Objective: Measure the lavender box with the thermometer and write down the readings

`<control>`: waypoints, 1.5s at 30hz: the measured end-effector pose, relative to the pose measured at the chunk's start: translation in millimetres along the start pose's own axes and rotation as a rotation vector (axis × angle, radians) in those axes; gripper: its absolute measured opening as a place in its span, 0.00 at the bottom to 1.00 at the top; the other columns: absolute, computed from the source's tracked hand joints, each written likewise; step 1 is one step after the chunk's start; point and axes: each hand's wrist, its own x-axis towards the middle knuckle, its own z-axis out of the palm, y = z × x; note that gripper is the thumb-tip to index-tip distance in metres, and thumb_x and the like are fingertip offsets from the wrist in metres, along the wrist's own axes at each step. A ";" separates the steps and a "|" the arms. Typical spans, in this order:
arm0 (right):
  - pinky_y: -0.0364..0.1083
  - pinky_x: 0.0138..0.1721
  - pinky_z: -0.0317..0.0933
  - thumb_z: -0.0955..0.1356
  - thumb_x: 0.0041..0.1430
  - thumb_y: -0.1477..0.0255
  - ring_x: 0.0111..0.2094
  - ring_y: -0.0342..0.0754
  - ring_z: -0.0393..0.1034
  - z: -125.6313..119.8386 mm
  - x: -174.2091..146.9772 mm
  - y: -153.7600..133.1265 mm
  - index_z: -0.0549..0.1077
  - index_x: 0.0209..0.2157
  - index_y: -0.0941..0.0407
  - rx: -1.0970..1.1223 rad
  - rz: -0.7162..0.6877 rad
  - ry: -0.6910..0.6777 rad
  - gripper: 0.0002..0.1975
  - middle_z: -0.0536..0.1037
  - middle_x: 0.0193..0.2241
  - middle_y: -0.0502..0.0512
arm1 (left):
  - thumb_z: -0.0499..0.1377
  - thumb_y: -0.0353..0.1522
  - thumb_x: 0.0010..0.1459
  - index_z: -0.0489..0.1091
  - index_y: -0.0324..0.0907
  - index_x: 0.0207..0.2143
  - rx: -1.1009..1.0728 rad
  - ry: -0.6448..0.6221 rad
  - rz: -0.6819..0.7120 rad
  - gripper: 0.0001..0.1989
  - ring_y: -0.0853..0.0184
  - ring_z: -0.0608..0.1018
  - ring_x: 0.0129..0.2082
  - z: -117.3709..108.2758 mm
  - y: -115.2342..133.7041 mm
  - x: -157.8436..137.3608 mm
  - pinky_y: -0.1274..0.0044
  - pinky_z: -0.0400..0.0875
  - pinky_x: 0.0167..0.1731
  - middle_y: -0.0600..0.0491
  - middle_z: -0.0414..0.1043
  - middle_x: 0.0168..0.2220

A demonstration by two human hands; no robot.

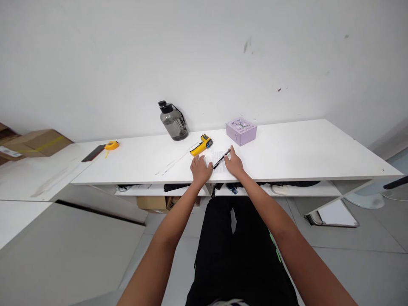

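A black pen (219, 160) lies slantwise over a small sheet of paper with faint writing (218, 155) near the white counter's front edge. My right hand (235, 163) has its thumb and index finger at the pen's upper end, gripping it. On the other side, my left hand (200, 170) rests on the counter with fingers apart, its thumb at or close to the pen's lower end. Just beyond my left hand lies a yellow and black infrared thermometer (200, 145). A lilac box (241, 131) sits behind my right hand.
A grey water bottle (174, 123) stands against the wall. Further left are a yellow tape measure (111, 145), a dark flat object (93, 153) and cardboard boxes (41, 142). Under the white counter (302, 157), a shelf (325, 190) holds assorted items.
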 end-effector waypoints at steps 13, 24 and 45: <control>0.60 0.61 0.60 0.61 0.64 0.61 0.60 0.62 0.68 -4.1 -1.0 0.9 0.44 0.73 0.56 0.104 0.027 0.053 0.40 0.62 0.68 0.63 | 0.56 0.37 0.59 0.54 0.37 0.66 -0.072 0.025 0.023 0.34 0.48 0.61 0.67 -4.3 1.3 -2.7 0.58 0.56 0.65 0.37 0.60 0.66; 0.60 0.58 0.62 0.62 0.62 0.63 0.52 0.60 0.73 -7.0 -3.6 -3.8 0.53 0.69 0.56 0.019 -0.041 0.023 0.35 0.65 0.66 0.64 | 0.54 0.37 0.62 0.58 0.36 0.65 -0.009 -0.011 0.010 0.31 0.49 0.61 0.67 -6.9 6.5 -5.1 0.59 0.56 0.64 0.37 0.63 0.64; 0.50 0.42 0.65 0.63 0.60 0.58 0.27 0.46 0.74 -14.0 -5.5 -2.5 0.70 0.42 0.51 0.245 0.011 0.066 0.13 0.77 0.39 0.50 | 0.53 0.36 0.63 0.59 0.37 0.65 -0.029 -0.066 0.046 0.29 0.49 0.61 0.66 -7.4 5.4 -4.0 0.58 0.55 0.64 0.39 0.65 0.63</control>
